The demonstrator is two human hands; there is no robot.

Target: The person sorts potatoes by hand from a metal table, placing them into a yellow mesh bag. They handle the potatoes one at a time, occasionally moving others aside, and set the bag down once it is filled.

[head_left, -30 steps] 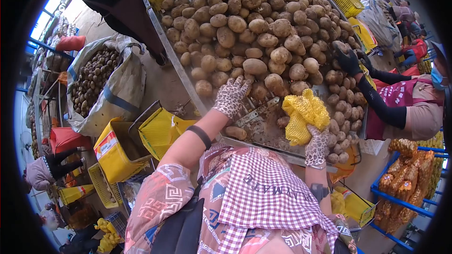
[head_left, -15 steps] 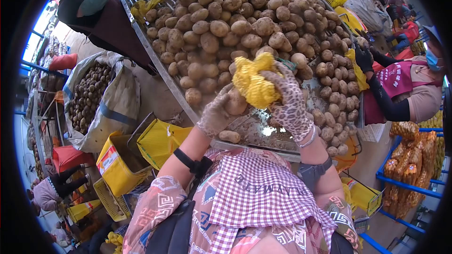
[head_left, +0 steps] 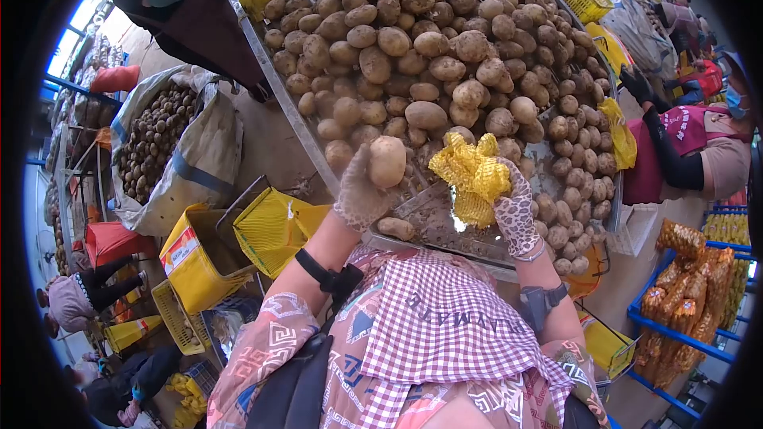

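My left hand, in a dirty patterned glove, is closed round a large pale potato above the metal table's near edge. Crumpled in my gloved right hand is a yellow mesh bag, its folds bunched up in front of the fingers. A few centimetres separate the potato from the bag. Just below my left hand, a single potato lies by the near rim. Beyond both hands spreads a big heap of potatoes, covering much of the table.
The metal table's rail runs along the left. A white sack of small potatoes and yellow baskets stand at left. On the right, a co-worker in a maroon apron is at the table, near a blue rack of filled net bags.
My hands have moved apart. My right hand has drawn the yellow mesh bag down and right, off the potato, which now shows fully in my left hand. The view has shifted slightly.
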